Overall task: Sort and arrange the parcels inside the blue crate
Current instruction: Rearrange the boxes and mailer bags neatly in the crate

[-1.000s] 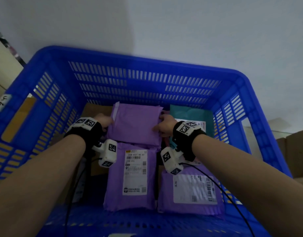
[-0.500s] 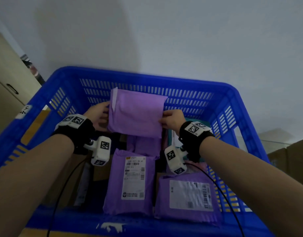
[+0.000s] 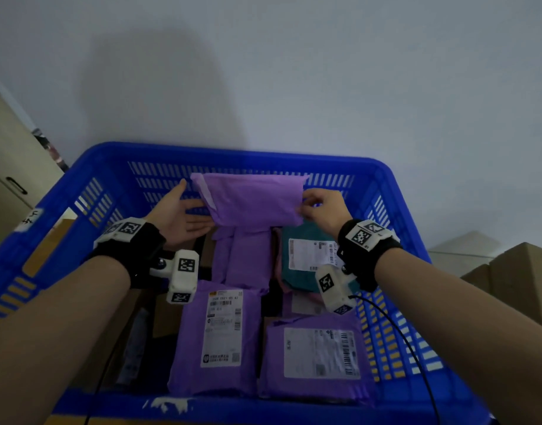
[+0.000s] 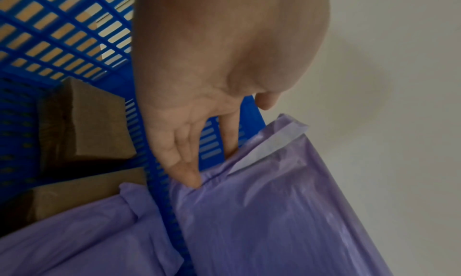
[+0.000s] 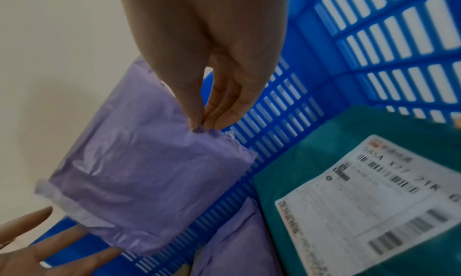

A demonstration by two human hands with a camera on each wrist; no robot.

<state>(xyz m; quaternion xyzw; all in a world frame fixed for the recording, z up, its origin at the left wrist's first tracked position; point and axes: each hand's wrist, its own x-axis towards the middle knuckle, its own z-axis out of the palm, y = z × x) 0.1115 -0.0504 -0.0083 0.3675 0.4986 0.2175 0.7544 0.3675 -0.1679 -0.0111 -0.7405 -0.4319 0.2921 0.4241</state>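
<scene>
I hold a plain purple parcel (image 3: 251,200) up in front of the far wall of the blue crate (image 3: 233,153). My right hand (image 3: 305,207) pinches the purple parcel's (image 5: 139,172) right edge between thumb and fingertips (image 5: 199,120). With straight, spread fingers, my left hand (image 3: 196,207) touches its left edge and does not grip it (image 4: 194,170). Below lie a folded purple parcel (image 3: 245,256), a teal parcel (image 3: 306,256) with a white label, and two labelled purple parcels (image 3: 220,332) (image 3: 315,357) at the near side.
Brown cardboard boxes (image 4: 94,122) sit in the crate's left part, beside the purple parcels. A plain wall rises behind the crate. More cardboard boxes (image 3: 515,277) stand outside to the right, and a beige cabinet (image 3: 9,179) stands on the left.
The purple parcel has been lifted off the pile and now hangs near the crate's far wall. My left hand has opened from its hold to flat fingers against the edge.
</scene>
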